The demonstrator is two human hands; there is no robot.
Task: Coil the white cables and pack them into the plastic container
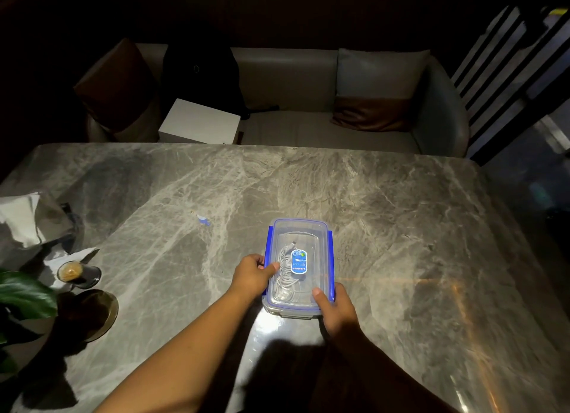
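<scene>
White coiled cables (285,271) are enclosed in a lidded, blue-clipped clear plastic container (320,246), grasped at 9 o'clock by the left hand (253,275) and at 5 o'clock by the right hand (337,312).

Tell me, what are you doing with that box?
A person is pressing the clear lid onto a plastic container on the marble table. The left hand grips its left side, the right hand its near right corner. A coiled white cable already lies inside, so the packing looks nearly finished.
</scene>
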